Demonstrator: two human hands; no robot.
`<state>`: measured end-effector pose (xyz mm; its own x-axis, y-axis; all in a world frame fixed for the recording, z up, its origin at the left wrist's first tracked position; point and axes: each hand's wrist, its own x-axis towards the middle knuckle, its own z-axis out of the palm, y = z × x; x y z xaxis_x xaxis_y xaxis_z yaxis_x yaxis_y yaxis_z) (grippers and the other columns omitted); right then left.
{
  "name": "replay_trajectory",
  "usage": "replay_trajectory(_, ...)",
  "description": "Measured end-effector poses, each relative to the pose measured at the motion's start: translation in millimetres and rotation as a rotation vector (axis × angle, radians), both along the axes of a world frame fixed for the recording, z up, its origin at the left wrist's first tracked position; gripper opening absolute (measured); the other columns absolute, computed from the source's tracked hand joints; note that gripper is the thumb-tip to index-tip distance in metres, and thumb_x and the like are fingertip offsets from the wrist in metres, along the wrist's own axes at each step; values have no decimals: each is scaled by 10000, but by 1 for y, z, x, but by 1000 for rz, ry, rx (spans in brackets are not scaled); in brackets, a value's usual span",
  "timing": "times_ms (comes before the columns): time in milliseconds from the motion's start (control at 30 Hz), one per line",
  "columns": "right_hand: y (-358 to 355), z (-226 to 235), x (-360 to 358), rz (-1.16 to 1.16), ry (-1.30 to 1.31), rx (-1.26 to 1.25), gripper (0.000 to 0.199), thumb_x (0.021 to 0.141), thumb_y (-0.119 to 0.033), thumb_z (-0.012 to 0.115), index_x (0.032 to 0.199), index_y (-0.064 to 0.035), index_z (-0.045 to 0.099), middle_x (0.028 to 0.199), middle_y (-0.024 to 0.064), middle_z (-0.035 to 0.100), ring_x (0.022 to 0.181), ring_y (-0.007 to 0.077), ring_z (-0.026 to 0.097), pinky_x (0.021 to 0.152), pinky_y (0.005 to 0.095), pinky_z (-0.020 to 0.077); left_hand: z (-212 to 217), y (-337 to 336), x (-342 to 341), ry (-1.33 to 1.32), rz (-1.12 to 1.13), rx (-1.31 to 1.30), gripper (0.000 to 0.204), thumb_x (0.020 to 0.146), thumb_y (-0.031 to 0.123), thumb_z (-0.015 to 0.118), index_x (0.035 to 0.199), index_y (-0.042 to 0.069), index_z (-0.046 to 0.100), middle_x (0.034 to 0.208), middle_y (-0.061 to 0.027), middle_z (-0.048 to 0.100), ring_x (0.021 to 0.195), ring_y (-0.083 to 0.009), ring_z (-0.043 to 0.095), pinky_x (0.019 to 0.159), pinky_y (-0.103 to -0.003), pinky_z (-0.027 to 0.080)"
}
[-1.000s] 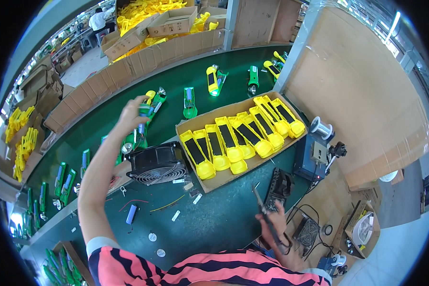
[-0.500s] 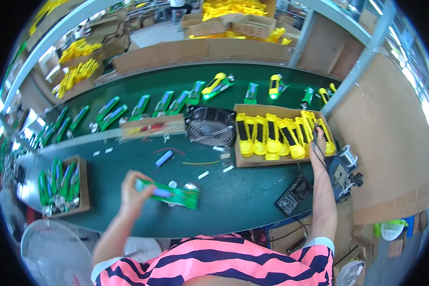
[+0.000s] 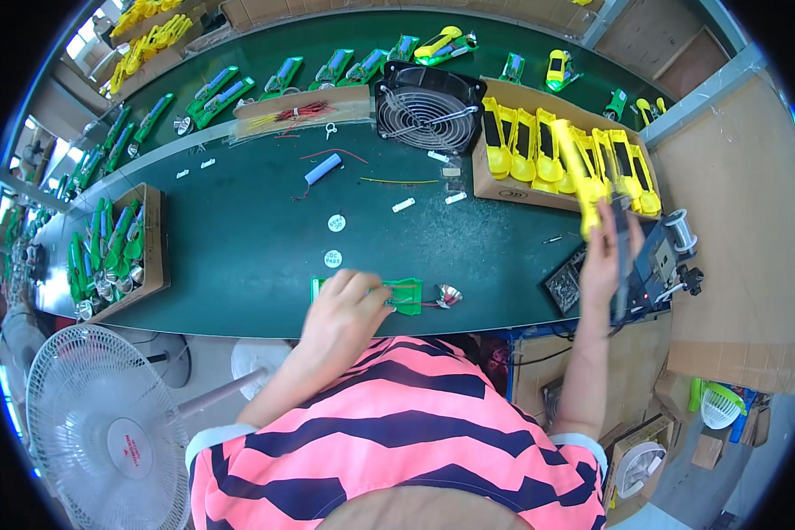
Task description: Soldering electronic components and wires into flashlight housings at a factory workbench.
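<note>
My left hand [image 3: 344, 305] rests on a green plastic part [image 3: 404, 292] lying at the near edge of the green work table [image 3: 238, 238], with a small shiny metal piece [image 3: 449, 297] just right of it. My right hand [image 3: 608, 252] is raised at the right and grips a yellow plastic part [image 3: 581, 181] together with a dark tool, above the cardboard box of yellow parts [image 3: 561, 163]. The grip is blurred.
A black fan [image 3: 426, 108] stands at the table's back. A box of green parts [image 3: 115, 252] sits left. A blue cell [image 3: 321, 168], wires and small white stickers lie mid-table. A conveyor with green and yellow parts runs behind. A white floor fan [image 3: 106, 433] is lower left.
My left hand brought the green part down to the table's near edge. My right hand lifted a yellow part out of the box toward the right.
</note>
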<state>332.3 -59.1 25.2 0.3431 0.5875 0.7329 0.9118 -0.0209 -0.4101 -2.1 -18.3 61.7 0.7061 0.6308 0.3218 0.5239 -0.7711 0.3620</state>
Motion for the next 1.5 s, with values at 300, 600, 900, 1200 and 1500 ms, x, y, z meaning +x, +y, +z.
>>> replay_trajectory(300,-10,-72,-103,756,282,-209,468,700,61,560,1134,-73,450,946,120,582,786,261,578,664,297,477,-62,19,22,-57,-164,-307,103,689,67,622,789,43,613,996,-92,536,900,-267,507,769,-354,413)
replay_trajectory(600,-19,-63,-104,903,302,-281,362,728,-1,582,1069,-61,478,881,65,630,740,213,613,797,367,463,-53,25,4,-528,338,-253,132,701,-14,610,828,23,615,680,-24,512,691,-162,520,796,-322,401)
replay_trajectory(900,-18,-60,-138,610,1302,-226,184,778,-42,606,930,39,538,682,86,616,627,119,596,572,235,479,-48,57,-5,249,3,-52,26,689,76,594,688,80,620,671,-45,504,747,-216,496,806,-365,368)
replay_trajectory(1200,-2,-59,-147,551,1532,-354,113,796,-36,573,883,28,540,654,107,605,486,85,536,452,181,422,-50,53,2,408,87,-183,51,681,126,620,707,126,663,711,-42,511,787,-208,493,740,-347,352)
replay_trajectory(1500,-1,-61,-148,590,1522,-402,126,788,-9,580,900,27,535,706,80,604,585,81,581,468,163,418,-53,54,5,490,104,-149,33,663,119,625,667,106,656,714,-60,536,785,-218,513,709,-356,372)
